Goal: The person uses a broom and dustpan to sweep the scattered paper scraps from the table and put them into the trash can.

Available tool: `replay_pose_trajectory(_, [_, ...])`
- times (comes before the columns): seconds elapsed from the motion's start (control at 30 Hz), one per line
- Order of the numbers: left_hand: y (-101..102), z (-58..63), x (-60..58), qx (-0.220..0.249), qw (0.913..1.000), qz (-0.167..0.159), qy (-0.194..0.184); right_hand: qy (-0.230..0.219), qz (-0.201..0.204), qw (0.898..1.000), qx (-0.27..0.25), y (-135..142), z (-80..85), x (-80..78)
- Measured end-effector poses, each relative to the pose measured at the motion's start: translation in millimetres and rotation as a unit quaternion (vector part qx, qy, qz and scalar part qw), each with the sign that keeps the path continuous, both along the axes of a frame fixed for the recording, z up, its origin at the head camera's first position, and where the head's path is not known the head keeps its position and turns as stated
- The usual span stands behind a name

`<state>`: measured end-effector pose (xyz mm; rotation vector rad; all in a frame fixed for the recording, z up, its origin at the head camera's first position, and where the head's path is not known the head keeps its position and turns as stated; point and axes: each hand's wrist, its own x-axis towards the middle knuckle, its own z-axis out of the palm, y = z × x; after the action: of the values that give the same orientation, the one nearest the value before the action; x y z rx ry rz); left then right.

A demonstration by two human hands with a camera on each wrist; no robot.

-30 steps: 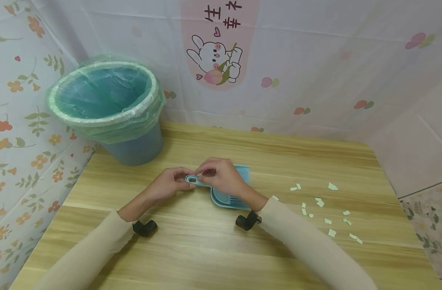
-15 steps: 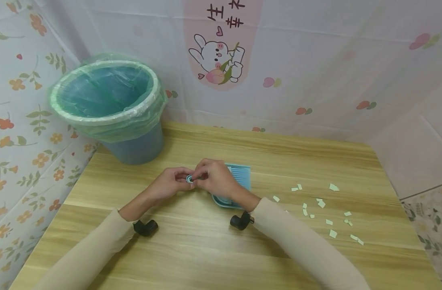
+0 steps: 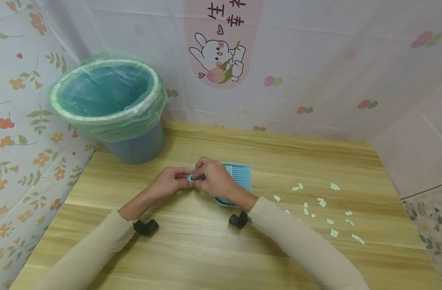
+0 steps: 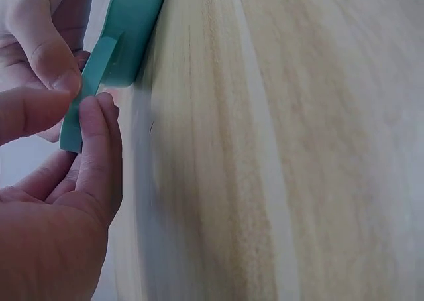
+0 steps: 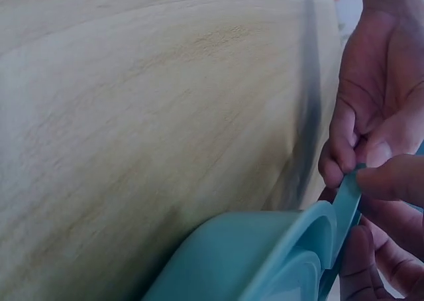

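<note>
A small blue-green dustpan [image 3: 221, 202] lies at mid-table in the head view, with a matching brush [image 3: 241, 177] nested in it, bristles to the right. My left hand [image 3: 168, 183] pinches the end of the dustpan's handle [image 4: 99, 65] between thumb and fingers. Close beside it, my right hand [image 3: 215, 177] pinches the same handle nearer the pan, thumb on one side and fingers on the other in the right wrist view. The right hand and wrist cover part of the dustpan and brush in the head view.
Several pale paper scraps [image 3: 334, 233] are scattered on the wooden table [image 3: 191, 257], right of the dustpan. A blue bin [image 3: 137, 149] lined with a green bag stands at the back left. Patterned cloth [image 3: 315, 60] hangs behind the table.
My right hand has shifted left along the handle, close up to the left hand, uncovering more of the brush's bristles. The left hand has stayed in place at the handle's end.
</note>
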<state>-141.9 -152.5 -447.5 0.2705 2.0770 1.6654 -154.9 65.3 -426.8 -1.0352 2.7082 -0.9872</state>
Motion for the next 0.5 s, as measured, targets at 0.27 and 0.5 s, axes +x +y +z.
replay_pose_trajectory(0.27, [0.1, 0.0, -0.2, -0.001, 1.0000, 0.005, 0.006, 0.018, 0.007, 1.000, 0.016, -2.5, 0.8, 1.2])
replay_pose_trajectory(0.5, [0.8, 0.6, 0.2, -0.008, 0.9999, 0.006, 0.008, 0.019, 0.002, 0.999, 0.033, -4.1, 0.2, 2.4])
